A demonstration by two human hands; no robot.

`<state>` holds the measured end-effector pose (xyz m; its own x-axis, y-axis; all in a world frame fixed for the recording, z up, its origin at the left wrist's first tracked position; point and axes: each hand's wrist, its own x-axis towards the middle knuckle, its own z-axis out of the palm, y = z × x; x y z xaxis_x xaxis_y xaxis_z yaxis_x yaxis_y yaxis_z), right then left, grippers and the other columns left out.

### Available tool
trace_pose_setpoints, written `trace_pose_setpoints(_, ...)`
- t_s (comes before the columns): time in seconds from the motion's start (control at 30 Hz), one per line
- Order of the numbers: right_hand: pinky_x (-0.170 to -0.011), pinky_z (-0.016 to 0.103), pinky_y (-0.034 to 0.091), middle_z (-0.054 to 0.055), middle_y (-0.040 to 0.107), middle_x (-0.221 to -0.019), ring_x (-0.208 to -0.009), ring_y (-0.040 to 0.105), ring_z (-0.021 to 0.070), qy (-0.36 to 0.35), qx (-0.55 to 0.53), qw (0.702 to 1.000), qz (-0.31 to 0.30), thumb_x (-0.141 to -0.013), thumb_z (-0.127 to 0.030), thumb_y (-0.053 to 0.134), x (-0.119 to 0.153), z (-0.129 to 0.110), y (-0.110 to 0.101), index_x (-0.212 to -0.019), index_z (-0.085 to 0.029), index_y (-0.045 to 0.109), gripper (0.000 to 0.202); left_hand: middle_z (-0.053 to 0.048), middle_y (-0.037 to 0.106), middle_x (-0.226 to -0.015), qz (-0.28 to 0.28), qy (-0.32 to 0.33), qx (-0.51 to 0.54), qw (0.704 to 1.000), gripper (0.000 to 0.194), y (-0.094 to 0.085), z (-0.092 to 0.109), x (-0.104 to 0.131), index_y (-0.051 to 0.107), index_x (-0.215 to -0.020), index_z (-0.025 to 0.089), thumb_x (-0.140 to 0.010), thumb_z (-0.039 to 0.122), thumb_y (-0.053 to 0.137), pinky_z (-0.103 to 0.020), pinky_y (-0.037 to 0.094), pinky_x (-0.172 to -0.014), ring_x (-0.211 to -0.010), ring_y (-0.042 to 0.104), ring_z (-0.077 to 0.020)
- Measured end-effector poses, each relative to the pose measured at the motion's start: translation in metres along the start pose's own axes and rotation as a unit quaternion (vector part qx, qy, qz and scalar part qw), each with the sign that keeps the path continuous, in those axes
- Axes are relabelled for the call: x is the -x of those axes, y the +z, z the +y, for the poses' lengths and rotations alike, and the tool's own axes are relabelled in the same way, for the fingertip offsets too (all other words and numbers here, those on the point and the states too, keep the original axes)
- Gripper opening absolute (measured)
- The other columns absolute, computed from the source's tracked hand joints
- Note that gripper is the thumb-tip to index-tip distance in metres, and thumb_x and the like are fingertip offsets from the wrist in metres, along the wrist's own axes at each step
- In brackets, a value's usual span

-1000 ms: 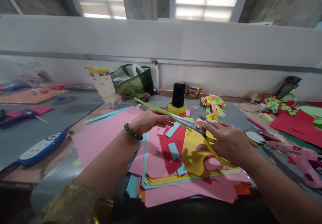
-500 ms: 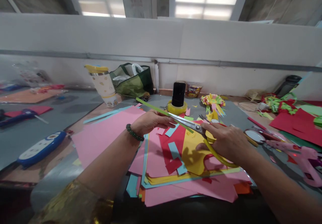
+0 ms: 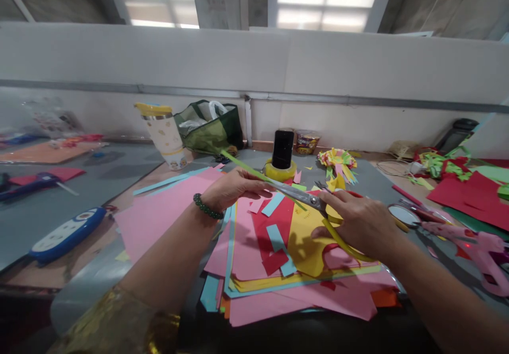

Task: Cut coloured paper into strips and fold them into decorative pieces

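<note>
Pinched in my left hand (image 3: pixel 240 187) is a narrow green paper strip (image 3: pixel 243 165), its far end pointing up and left. My right hand (image 3: pixel 360 221) grips yellow-handled scissors (image 3: pixel 304 197), whose blades reach left along the strip to my left fingertips. The blades look nearly closed, and the strip's lower end shows just beneath them. Under both hands lies a stack of coloured paper (image 3: pixel 248 253). On top of it are a yellow piece (image 3: pixel 308 245), a red piece (image 3: pixel 274 261) and small blue strips (image 3: pixel 274 236).
A phone (image 3: pixel 282 150) leans on a yellow tape roll (image 3: pixel 280 170) behind my hands. Left stand a tumbler (image 3: pixel 163 136), a green bag (image 3: pixel 212 131) and a blue-and-white case (image 3: pixel 68 235). A pink glue gun (image 3: pixel 477 248) and red paper (image 3: pixel 469 195) lie right.
My left hand has shifted slightly left, and the strip's far end has moved a little right. The scissor blades look closer together. My right hand stays nearly in place.
</note>
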<state>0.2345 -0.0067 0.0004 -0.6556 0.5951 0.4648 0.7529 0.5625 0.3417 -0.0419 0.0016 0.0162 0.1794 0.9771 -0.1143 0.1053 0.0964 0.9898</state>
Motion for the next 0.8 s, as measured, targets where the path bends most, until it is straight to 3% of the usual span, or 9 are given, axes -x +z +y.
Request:
trace_pose_setpoints(0.3,-0.049,0.028,0.017,0.008,0.069,-0.077,-0.053,0.057,0.0166,-0.005,-0.007,1.000,0.013,-0.087,-0.073,0.032,0.0000,0.0004,0.0013,-0.097,-0.021,0.067,0.063,-0.008,0.077,-0.073,-0.025,-0.022,0.039,0.999,0.002,0.0074,0.0009,-0.0012,0.077,-0.068,0.015,-0.067,0.017,0.076,-0.025,0.057,-0.073,-0.075,0.072,-0.0181)
trace_pose_setpoints(0.43,-0.049,0.028,0.019,0.009,0.071,-0.083,-0.055,0.058,0.0173,0.003,-0.013,1.000,0.002,-0.086,-0.073,0.034,-0.0001,0.0000,0.0017,-0.098,-0.022,0.067,0.062,-0.007,0.077,-0.072,-0.027,-0.029,0.041,0.998,0.002,0.0082,0.0022,-0.0008,0.077,-0.068,0.016,-0.069,0.015,0.075,-0.024,0.057,-0.073,-0.074,0.072,-0.0171)
trace_pose_setpoints(0.63,-0.048,0.027,0.016,0.008,0.071,-0.075,-0.050,0.056,0.0161,-0.010,-0.014,0.999,0.041,-0.088,-0.072,0.028,0.0004,0.0002,0.0042,-0.093,-0.021,0.067,0.065,-0.008,0.077,-0.074,-0.024,-0.039,0.038,0.998,0.004,0.0070,0.0010,-0.0016,0.077,-0.070,0.016,-0.071,0.013,0.074,-0.026,0.057,-0.077,-0.077,0.072,-0.0179)
trace_pose_setpoints(0.8,-0.048,0.027,0.016,0.008,0.072,-0.079,-0.048,0.055,0.0154,-0.009,-0.008,1.000,0.027,-0.088,-0.074,0.027,0.0013,0.0012,0.0040,-0.092,-0.021,0.068,0.066,-0.008,0.077,-0.075,-0.028,-0.041,0.035,0.998,0.003,0.0074,0.0004,-0.0023,0.077,-0.070,0.016,-0.069,0.015,0.075,-0.026,0.056,-0.079,-0.077,0.072,-0.0174)
